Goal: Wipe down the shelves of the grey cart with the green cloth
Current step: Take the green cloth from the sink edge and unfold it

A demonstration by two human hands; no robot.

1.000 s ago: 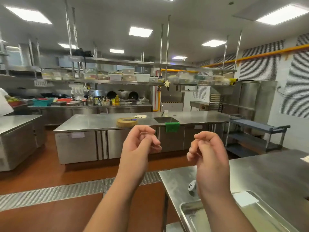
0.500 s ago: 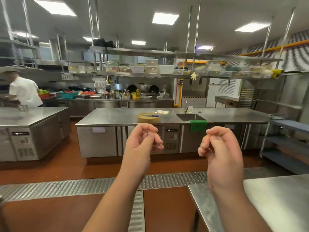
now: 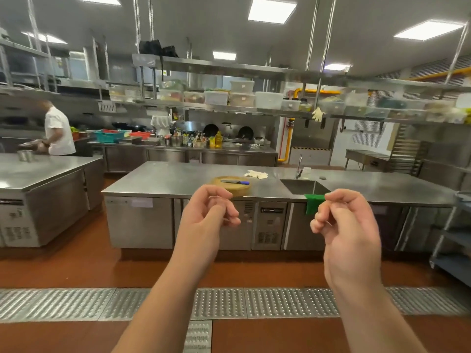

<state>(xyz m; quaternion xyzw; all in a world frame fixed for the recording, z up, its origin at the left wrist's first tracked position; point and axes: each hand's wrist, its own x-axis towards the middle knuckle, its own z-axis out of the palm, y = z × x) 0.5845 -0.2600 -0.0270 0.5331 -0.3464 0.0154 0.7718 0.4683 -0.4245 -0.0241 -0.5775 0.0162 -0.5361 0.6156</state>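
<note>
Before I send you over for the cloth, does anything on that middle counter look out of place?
Mostly tidy. The green cloth hangs over the counter edge below the sink, a knife lies loose on the round chopping board, and crumpled pale gloves sit beside it. No spills or damage visible.

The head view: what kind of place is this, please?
Most likely a commercial or restaurant kitchen. A long stainless steel counter with a built-in sink fills the middle, woks stand at the back cooking line, and overhead shelves hold plastic food containers.
</note>
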